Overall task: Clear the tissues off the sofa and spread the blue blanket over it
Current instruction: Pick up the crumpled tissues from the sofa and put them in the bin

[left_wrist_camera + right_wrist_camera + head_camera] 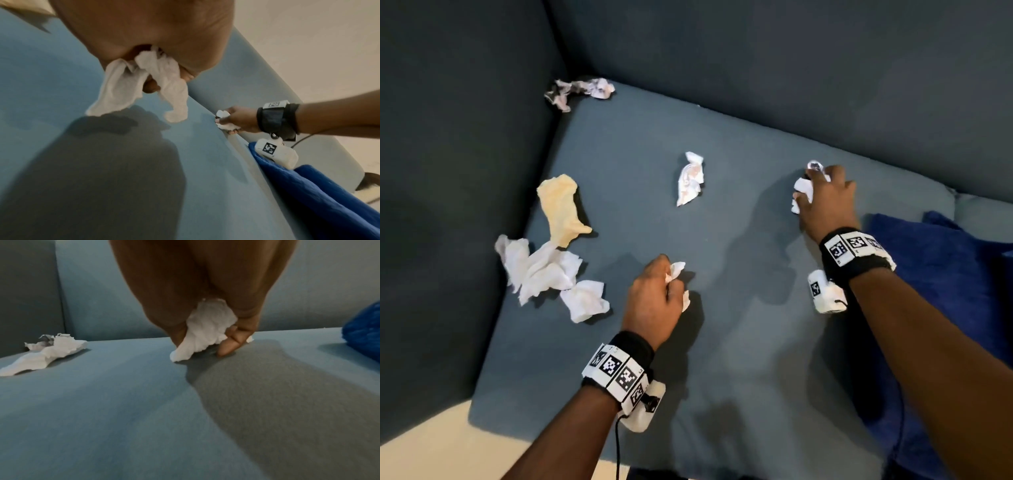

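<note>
The tissue-clearing step is in hand, and judging from the seat it is only partly done. The left hand is curled round a white tissue just above the sofa seat, near its front edge; the left wrist view shows the paper hanging out of the fist in two tails. The right hand is closed on another crumpled tissue close to the sofa's backrest, with one fingertip touching the seat and the paper's lower end resting on the fabric.

Loose tissues are left on the sofa: one white wad at mid-seat, a yellowish one towards the sofa's left arm, a white cluster just in front of that, and a printed or greyish piece in the sofa's back left corner.

The blue blanket lies bunched on the sofa's right part, beside the right forearm, not yet spread.

The next move probably calls for gathering the remaining wads while both fists are already full, so each new piece must be pinched without dropping what is held. The corner piece needs the longest reach.

No bin, bag or other container shows in any view, so I cannot tell where the tissues are meant to go.
</note>
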